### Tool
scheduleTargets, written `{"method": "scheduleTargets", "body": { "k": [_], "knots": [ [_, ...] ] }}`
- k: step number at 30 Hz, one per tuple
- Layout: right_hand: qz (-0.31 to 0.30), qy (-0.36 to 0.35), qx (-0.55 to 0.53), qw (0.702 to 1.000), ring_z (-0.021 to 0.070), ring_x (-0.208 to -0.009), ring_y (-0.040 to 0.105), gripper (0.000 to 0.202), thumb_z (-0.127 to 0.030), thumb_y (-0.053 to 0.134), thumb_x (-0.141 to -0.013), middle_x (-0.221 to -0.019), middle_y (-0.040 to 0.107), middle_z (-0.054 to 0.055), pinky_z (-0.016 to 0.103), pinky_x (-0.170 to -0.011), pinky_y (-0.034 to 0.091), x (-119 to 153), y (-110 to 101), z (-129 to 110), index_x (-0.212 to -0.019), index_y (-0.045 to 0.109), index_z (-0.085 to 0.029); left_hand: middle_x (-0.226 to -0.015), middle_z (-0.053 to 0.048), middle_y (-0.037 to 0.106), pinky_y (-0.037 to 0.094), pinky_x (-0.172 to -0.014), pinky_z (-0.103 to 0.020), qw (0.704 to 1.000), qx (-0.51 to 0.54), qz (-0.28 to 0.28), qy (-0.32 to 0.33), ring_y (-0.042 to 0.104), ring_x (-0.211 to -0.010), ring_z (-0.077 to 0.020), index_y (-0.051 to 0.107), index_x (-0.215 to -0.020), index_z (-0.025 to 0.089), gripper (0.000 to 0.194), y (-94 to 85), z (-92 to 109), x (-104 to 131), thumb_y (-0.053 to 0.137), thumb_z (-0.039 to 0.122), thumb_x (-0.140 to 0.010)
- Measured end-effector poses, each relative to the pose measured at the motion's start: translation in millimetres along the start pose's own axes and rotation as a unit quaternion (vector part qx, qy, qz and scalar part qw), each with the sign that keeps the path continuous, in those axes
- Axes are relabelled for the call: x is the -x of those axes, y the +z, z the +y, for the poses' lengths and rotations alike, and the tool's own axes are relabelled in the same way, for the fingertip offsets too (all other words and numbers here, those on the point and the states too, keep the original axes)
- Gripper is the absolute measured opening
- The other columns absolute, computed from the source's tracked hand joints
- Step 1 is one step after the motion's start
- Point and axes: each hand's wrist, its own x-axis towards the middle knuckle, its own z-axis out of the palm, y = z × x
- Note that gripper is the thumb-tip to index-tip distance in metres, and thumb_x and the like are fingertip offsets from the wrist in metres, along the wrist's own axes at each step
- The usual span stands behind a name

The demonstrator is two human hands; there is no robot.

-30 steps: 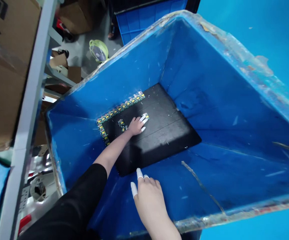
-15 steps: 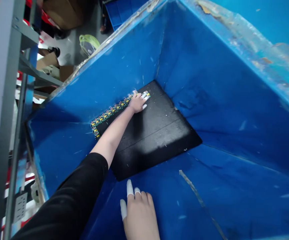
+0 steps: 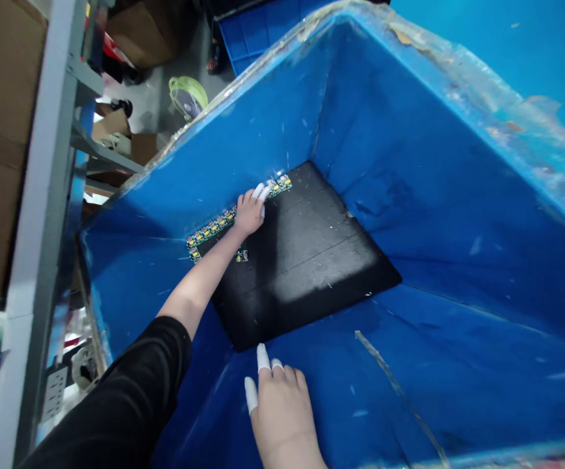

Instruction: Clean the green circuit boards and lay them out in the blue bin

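Note:
My left hand [image 3: 250,212], with white finger cots on some fingers, reaches down into a deep blue bin [image 3: 243,143]. Its fingers are stretched out over a row of small circuit boards [image 3: 211,229] with yellow parts, lined up along the far left edge of a black mat [image 3: 306,254]. Under the fingers, part of the row is hidden. A single loose circuit board [image 3: 242,256] lies on the mat near my left wrist. My right hand [image 3: 285,407], also wearing white finger cots, is held by the near wall with its fingers apart and nothing in it.
Worn, peeling tape runs along the bin's rim [image 3: 438,71]. On the left stands a grey metal shelf frame [image 3: 42,215] beside a cardboard box [image 3: 1,143]. Beyond the bin are a blue crate [image 3: 257,36] and a green-rimmed round object [image 3: 188,98] on the floor.
My left hand has drawn back leftward along the row, uncovering boards at its far end. The loose board on the mat now shows. My right hand has barely moved; the view has shifted slightly.

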Motion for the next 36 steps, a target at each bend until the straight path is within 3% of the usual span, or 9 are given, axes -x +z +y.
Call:
{"method": "scheduleTargets", "body": {
  "k": [3, 6, 10, 23, 31, 36],
  "knots": [
    [0.017, 0.004, 0.003, 1.000, 0.0339, -0.108, 0.064, 0.051, -0.017, 0.038, -0.099, -0.116, 0.070, 0.021, 0.047, -0.097, 0.046, 2.0, -2.0, -0.7, -0.149, 0.040, -0.008, -0.141, -0.011, 0.052, 0.049, -0.100, -0.051, 0.997, 0.002, 0.018, -0.080, 0.055, -0.122, -0.0280, 0.055, -0.130, 0.021, 0.036, 5.2, -5.6, 60.9, 0.059, 0.030, -0.095],
    [0.027, 0.003, 0.010, 1.000, 0.0337, -0.109, 0.064, 0.049, -0.017, 0.038, -0.099, -0.114, 0.070, 0.020, 0.047, -0.098, 0.045, 6.4, -3.4, -1.3, -0.147, 0.043, -0.008, -0.134, -0.011, 0.056, 0.052, -0.095, -0.049, 0.991, 0.011, 0.011, -0.134, 0.059, -0.115, -0.0263, 0.057, -0.127, 0.019, 0.034, 17.6, -9.0, 117.8, 0.060, 0.030, -0.095],
    [0.057, 0.004, 0.024, 0.998, 0.0325, -0.108, 0.065, 0.044, -0.017, 0.038, -0.100, -0.113, 0.071, 0.020, 0.044, -0.097, 0.045, 11.1, -5.4, -3.1, -0.141, 0.052, -0.007, -0.134, -0.011, 0.056, 0.053, -0.094, -0.048, 0.985, 0.026, -0.006, -0.172, 0.060, -0.114, -0.0264, 0.057, -0.128, 0.019, 0.036, 31.4, -4.7, 159.6, 0.060, 0.033, -0.094],
    [0.049, 0.016, 0.023, 0.998, 0.0320, -0.112, 0.064, 0.040, -0.018, 0.037, -0.100, -0.112, 0.071, 0.022, 0.042, -0.096, 0.044, 10.4, -10.2, -5.8, -0.129, 0.061, -0.004, -0.143, -0.012, 0.050, 0.048, -0.100, -0.052, 0.980, 0.049, -0.069, -0.181, 0.056, -0.121, -0.0288, 0.052, -0.135, 0.021, 0.043, 48.4, 45.7, 196.7, 0.059, 0.034, -0.095],
    [0.065, 0.007, 0.017, 0.998, 0.0311, -0.112, 0.063, 0.036, -0.018, 0.038, -0.099, -0.110, 0.071, 0.022, 0.041, -0.094, 0.043, 12.0, -10.4, -5.9, -0.120, 0.065, -0.007, -0.140, -0.012, 0.054, 0.045, -0.103, -0.054, 0.981, 0.031, -0.103, -0.162, 0.055, -0.123, -0.0290, 0.057, -0.129, 0.020, 0.037, 37.3, 34.7, 190.4, 0.059, 0.034, -0.095],
    [0.080, 0.005, 0.010, 0.997, 0.0306, -0.111, 0.064, 0.034, -0.018, 0.041, -0.098, -0.106, 0.072, 0.022, 0.039, -0.091, 0.043, 10.7, -9.5, -5.1, -0.117, 0.066, -0.007, -0.135, -0.011, 0.057, 0.048, -0.101, -0.052, 0.988, 0.034, -0.133, -0.077, 0.058, -0.119, -0.0273, 0.057, -0.128, 0.020, 0.036, 35.1, 36.8, 189.4, 0.059, 0.034, -0.095]
  ]
}}
